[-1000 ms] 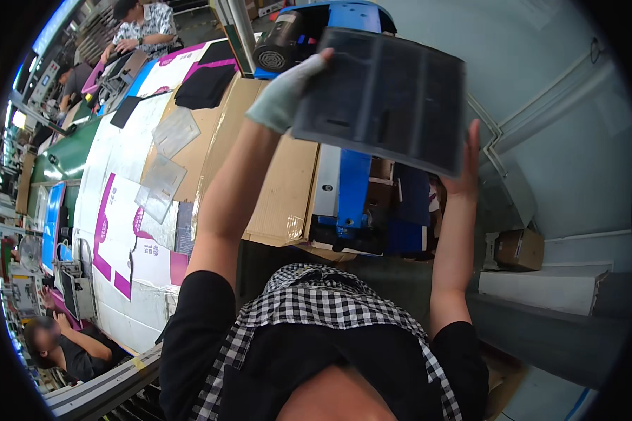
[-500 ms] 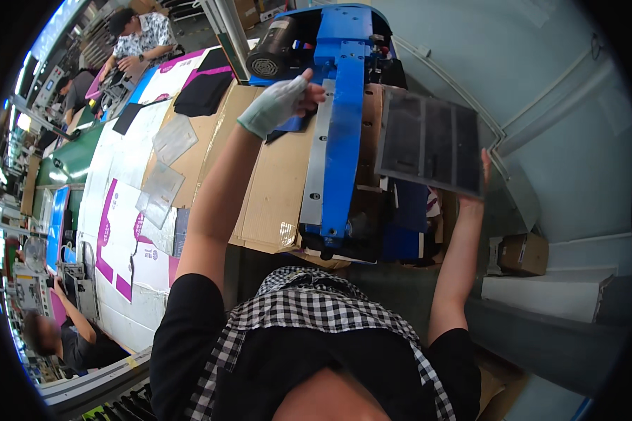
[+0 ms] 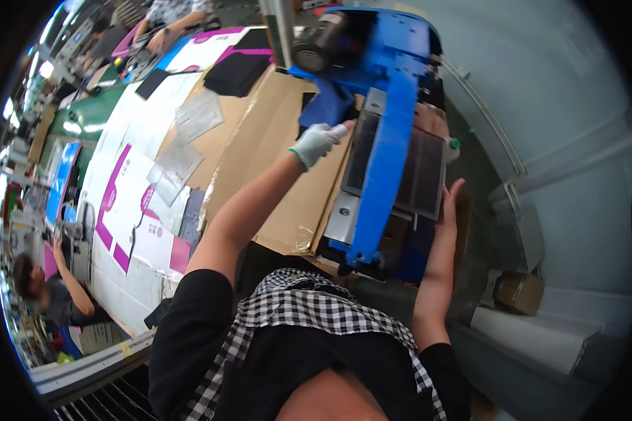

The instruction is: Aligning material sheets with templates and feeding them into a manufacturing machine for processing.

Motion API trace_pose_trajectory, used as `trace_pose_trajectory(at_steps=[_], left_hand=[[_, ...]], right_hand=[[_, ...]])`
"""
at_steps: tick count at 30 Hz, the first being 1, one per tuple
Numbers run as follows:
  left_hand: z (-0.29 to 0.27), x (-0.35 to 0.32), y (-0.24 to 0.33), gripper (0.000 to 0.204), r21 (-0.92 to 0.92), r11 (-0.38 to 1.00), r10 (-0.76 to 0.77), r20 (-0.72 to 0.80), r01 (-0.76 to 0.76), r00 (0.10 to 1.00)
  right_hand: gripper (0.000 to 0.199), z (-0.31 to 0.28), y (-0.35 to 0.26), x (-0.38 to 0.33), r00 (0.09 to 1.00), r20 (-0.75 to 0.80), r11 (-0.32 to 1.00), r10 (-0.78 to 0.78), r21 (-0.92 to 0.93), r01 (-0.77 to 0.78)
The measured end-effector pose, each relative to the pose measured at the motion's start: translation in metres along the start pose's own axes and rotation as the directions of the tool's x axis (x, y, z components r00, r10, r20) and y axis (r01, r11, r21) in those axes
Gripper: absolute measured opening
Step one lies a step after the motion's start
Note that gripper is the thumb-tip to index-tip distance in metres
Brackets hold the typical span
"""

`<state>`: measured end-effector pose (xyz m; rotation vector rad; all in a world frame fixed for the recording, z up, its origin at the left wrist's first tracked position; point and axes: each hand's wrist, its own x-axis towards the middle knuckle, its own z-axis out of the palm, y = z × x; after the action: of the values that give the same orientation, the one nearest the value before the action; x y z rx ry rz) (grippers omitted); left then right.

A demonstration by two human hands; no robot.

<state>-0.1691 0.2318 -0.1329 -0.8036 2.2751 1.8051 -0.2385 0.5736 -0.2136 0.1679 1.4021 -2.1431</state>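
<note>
My left hand (image 3: 315, 144), in a white glove with bare fingertips, is closed at the left of the blue machine beam (image 3: 393, 154). Its fingers lie against a folded blue sheet (image 3: 328, 102) and point at the left edge of a dark, clear-framed panel (image 3: 423, 172). Whether they grip the sheet is unclear. That panel lies flat under the beam, showing on both sides of it. At its lower right edge rests my bare right hand (image 3: 450, 203), with its digits stretched out and apart. Part of that hand is hidden by the panel.
A motor (image 3: 316, 52) sits at the machine's far left. Cardboard (image 3: 277, 179) covers the near bench. Clear plates (image 3: 199, 114), black sheets (image 3: 237, 73) and white-purple printed sheets (image 3: 111, 203) lie further left. Co-workers (image 3: 53, 288) sit beyond. A box (image 3: 518, 292) stands at right.
The panel has come down from my raised right hand to lie under the beam. My left hand has lowered and closed its fingers beside the blue sheet. The whole view has shifted.
</note>
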Motion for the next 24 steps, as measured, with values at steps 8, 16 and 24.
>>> trace_pose_trajectory(at_steps=[8, 16, 24], left_hand=[[-0.036, 0.014, -0.029, 0.045, -0.609, 0.745, -0.012, 0.394, 0.271, 0.919], [-0.12, 0.0, -0.063, 0.041, -0.73, 0.677, 0.125, 0.241, 0.095, 0.962], [-0.323, -0.17, -0.107, 0.019, 0.185, 0.974, 0.219, -0.909, -0.127, 0.353]], right_hand=[[0.079, -0.018, 0.011, -0.018, 0.999, 0.01, 0.945, -0.039, 0.326, 0.033], [0.075, -0.071, 0.025, -0.043, 0.993, 0.001, 0.965, 0.118, 0.237, -0.114], [0.068, -0.038, 0.006, -0.083, 0.904, -0.428, 0.991, -0.001, 0.121, 0.058]])
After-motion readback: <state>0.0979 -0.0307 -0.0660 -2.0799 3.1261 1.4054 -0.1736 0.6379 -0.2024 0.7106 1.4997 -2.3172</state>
